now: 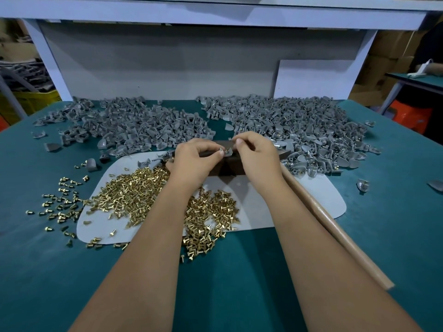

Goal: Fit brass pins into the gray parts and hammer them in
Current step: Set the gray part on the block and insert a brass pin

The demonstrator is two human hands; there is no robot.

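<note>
So from my remote seat, the small gray plastic part (227,150) sits right between my two hands, held just above a dark brown block (230,164) that I'll use as my landmark. My left hand (195,159) pinches the part from the left side with thumb and fingertips, and there's a tiny brass pin (225,148) showing at the part, too small for me to say how far in it sits. My right hand (257,152) has its thumb and forefinger pinched together right at the part's upper right edge; whether it grips the part or the pin, I can't tell.

In front of the block, toward me, a big scatter of loose brass pins (143,190) covers a pale gray mat (275,200) and spills off its left edge onto the teal table top (239,283). Right of the block, a long wooden handle (335,226) runs diagonally toward me, under my right forearm. Behind the block, two broad heaps of gray parts: one heap (134,123) back-left, another heap (299,125) back-right, some in the right one showing brass.
</note>
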